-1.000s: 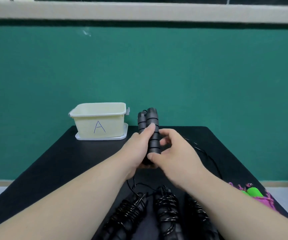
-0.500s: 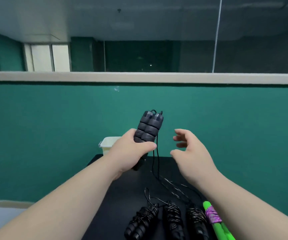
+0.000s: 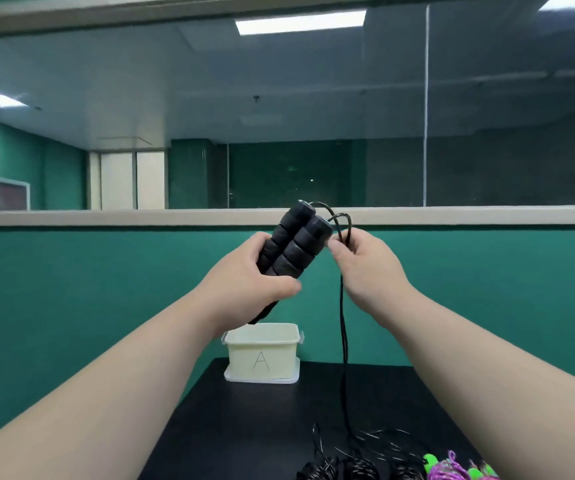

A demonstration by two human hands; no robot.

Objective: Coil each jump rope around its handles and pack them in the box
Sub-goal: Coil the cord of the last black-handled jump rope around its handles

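Observation:
My left hand [image 3: 244, 282] grips a pair of black ribbed jump rope handles [image 3: 291, 245], held side by side and tilted up to the right, high above the table. My right hand [image 3: 365, 268] pinches the thin black rope [image 3: 343, 334] just beside the handle tops, where it loops out. The rope hangs straight down from that hand to a loose pile on the table. A pale yellow box [image 3: 262, 355] marked "A" stands on its lid at the table's far edge, below my left hand.
The black table [image 3: 244, 427] fills the lower middle. Several coiled black jump ropes [image 3: 341, 472] lie at its near edge, with a green-handled rope wound in purple cord [image 3: 452, 471] to their right. A green wall with a window rises behind.
Both hands have risen well above the table with the handles. My right hand, open half a second ago, now pinches the rope by the handle tops. The view has tilted upward.

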